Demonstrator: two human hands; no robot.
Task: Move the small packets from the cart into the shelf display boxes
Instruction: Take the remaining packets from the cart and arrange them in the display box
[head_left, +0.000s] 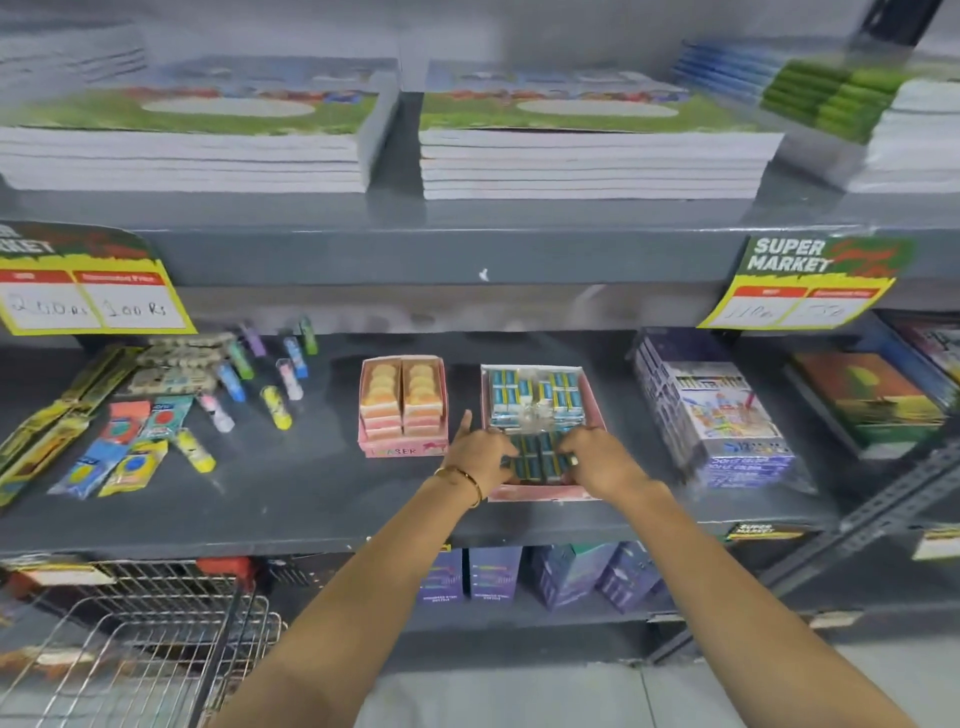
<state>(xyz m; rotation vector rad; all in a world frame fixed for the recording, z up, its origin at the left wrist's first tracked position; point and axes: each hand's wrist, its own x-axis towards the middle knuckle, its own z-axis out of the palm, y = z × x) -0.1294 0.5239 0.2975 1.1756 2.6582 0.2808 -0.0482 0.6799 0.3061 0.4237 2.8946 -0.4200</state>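
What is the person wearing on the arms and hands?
Both forearms are bare, with no sleeves in view and no gloves. The left hand has a thin gold-coloured bangle at its wrist. The right hand shows no band at the wrist.

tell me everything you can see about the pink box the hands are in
The pink display box looks like thin card, open-topped with low walls, lying flat on the dark grey shelf, right of a smaller pink eraser box. Its rear half holds blue-and-white small packets under clear wrap. Both hands, left and right, press a darker teal block of packets into its front half. Its front wall is mostly hidden by the wrists.
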